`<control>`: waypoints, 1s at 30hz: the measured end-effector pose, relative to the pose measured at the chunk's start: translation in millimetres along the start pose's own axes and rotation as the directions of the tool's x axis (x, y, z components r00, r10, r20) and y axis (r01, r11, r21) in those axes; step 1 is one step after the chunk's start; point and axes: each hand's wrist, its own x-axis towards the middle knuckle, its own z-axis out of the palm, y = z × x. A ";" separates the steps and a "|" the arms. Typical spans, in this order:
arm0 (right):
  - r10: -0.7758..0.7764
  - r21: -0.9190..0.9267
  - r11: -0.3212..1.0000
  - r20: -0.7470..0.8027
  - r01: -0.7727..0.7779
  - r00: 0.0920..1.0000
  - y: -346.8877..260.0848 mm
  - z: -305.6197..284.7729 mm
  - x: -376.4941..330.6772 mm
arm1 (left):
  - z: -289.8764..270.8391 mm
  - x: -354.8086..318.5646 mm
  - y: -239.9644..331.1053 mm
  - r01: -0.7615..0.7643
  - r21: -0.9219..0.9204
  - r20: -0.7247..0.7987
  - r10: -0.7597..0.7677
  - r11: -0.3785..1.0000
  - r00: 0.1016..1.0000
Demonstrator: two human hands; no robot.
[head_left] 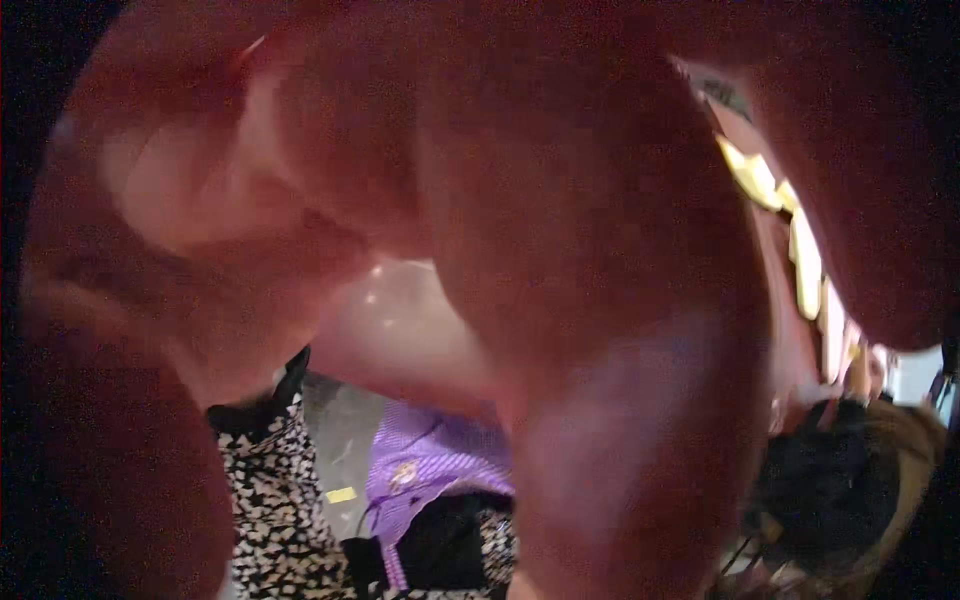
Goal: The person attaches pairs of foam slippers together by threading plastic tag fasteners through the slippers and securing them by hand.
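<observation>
A hand fills most of the view, so close to the camera that its fingers blur into broad, dark red shapes. Whether it is the left or the right, or whether parts of both are showing, cannot be told. The fingers stand somewhat apart, with gaps between them, but how far the grip is open is unclear. Nothing held shows in it, though the skin could hide something.

In the gap under the fingers, farther from the camera and apart from the grip as far as can be seen, is a purple cloth with a small emblem. Black cloth shows just below it. Left of these, also beneath the grip, is a speckled cloth in black and cream. Between the purple and the speckled cloth shows a grey surface with a yellow scrap on it.

Beyond the fingers on the right, bright yellowish shapes run down a narrow gap; lower there is a dark rounded shape with a brownish edge, too blurred to name.

As for progress, no finished or half-finished handling of the cloth shows; what is done and what is left cannot be judged past the fingers.
</observation>
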 end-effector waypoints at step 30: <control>0.339 0.610 0.751 -0.030 -0.251 0.940 -6.1 -19.3 14.0 | 10.1 -214.7 -42.7 0.905 0.242 -0.248 -0.880 0.349 0.406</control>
